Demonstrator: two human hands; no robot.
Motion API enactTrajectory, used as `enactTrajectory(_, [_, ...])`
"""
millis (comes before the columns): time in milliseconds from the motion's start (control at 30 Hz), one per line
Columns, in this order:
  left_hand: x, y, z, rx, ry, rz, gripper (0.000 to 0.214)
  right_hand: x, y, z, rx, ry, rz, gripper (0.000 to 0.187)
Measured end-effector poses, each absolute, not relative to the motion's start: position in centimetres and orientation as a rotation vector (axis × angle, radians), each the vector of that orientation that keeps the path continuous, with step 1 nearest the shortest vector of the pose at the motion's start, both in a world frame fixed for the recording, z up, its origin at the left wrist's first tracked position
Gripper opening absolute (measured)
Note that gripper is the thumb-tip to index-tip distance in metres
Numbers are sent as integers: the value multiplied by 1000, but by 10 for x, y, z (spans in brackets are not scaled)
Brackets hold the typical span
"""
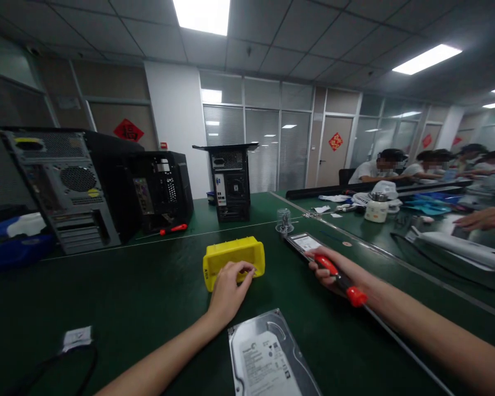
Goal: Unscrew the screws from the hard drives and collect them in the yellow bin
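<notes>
Right hand (341, 263) gripped a screwdriver (343, 282), its shaft running toward the near right, its handle end toward the far left; handle red and black. The fingers met the near end of the far hard drive (303, 243), long axis far left to near right; grip on it uncertain. Near hard drive (268, 360): flat on the green table (148, 308), near centre, silver, white label up, long axis near-far, far end slightly left. Left hand (231, 280), fingers curled, was at the yellow bin (233, 253); contents of grasp could not be told. Bin lay long left-right. Count: two hard drives, two screwdrivers, one bin, three computer cases (233, 184) beyond.
</notes>
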State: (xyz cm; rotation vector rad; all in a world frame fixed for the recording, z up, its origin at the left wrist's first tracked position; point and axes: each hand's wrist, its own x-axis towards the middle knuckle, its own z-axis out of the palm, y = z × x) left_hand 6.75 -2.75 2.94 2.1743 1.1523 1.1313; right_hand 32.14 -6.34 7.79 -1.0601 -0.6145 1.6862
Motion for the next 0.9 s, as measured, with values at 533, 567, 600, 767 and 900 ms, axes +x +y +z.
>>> enactTrajectory(533, [68, -30, 25, 2079, 893, 849, 39, 297, -104, 54, -1170, -381, 1595, 24])
enactTrajectory(567, [66, -28, 26, 2076, 927, 889, 39, 298, -104, 54, -1190, -411, 1583, 19])
enactTrajectory(600, [64, -26, 26, 2072, 960, 928, 39, 299, -104, 53, -1208, -448, 1562, 13])
enactTrajectory(767, [51, -15, 25, 2065, 1113, 1132, 37, 300, -100, 39, -1334, -703, 1390, 25])
enactTrajectory(900, [47, -20, 32, 2096, 1138, 1264, 34, 297, -102, 28, -1390, -959, 1197, 45])
